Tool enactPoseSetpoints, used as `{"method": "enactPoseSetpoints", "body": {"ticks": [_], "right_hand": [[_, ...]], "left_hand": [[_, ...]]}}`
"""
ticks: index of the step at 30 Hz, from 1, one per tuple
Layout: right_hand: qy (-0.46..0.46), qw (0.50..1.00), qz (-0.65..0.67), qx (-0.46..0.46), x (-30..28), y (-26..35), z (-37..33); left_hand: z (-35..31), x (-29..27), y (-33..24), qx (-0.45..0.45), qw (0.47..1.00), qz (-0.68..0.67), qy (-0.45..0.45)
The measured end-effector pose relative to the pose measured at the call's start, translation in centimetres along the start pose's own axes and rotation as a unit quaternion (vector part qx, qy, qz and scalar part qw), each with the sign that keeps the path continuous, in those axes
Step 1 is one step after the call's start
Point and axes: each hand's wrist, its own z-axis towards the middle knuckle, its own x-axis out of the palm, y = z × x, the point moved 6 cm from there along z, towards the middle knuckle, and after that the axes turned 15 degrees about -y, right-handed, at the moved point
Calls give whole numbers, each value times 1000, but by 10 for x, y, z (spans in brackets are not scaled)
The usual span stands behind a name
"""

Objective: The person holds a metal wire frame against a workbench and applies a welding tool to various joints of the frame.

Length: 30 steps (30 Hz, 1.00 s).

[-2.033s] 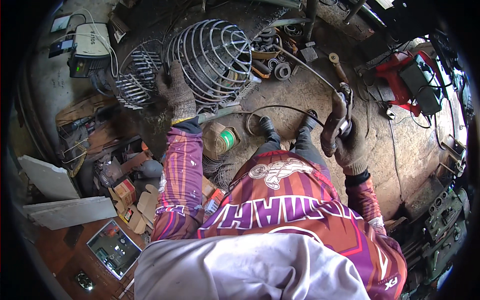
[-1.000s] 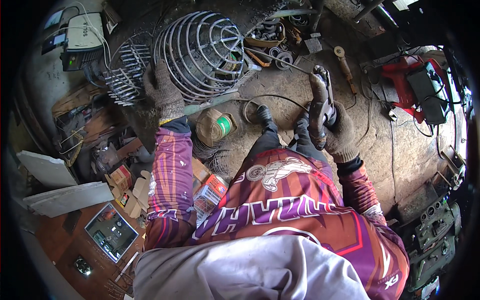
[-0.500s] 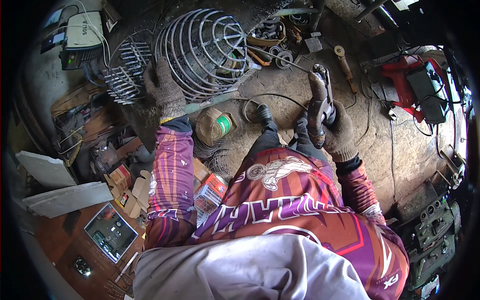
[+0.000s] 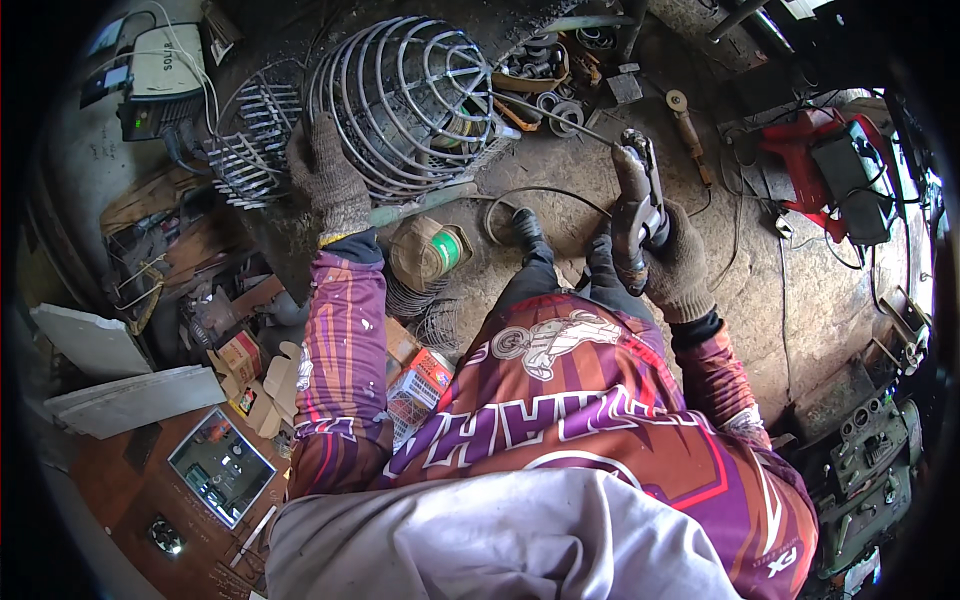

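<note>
A domed cage of round metal rods [image 4: 405,105] lies on its side at the dark bench, with its narrow end to the right. My left hand [image 4: 338,185], in a knitted work glove, grips the cage's left rim; some fingertips are hidden against the rods. In my gloved right hand [image 4: 680,262] is a welding electrode holder [image 4: 636,210], its jaws upward. A thin welding electrode [image 4: 555,117] runs from those jaws up and left to the cage's narrow end. Whether its tip touches the metal I cannot tell.
Beside the cage lies a bar grate [image 4: 245,170]. Metal rings [image 4: 566,118] and a tray of hardware [image 4: 535,70] sit behind. An angle grinder [image 4: 685,125] and a red machine [image 4: 815,165] stand right. Cables cross the floor. A wrapped wire spool [image 4: 428,252] is below the bench.
My right hand, with the electrode holder and electrode, has shifted very slightly to the left. My left hand and the cage have stayed in place.
</note>
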Motion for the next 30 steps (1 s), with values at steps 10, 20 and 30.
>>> {"method": "enactPoseSetpoints", "body": {"ticks": [10,20,30], "right_hand": [[-10,999,-28,-13,-3,14,-1],[-10,998,-62,-30,-7,26,-2],[-39,999,-22,-17,-8,24,-3]], "left_hand": [[1,-1,2,0,1000,-6,8],[1,1,2,5,1000,-10,12],[0,1,-3,13,1000,3,13]]}}
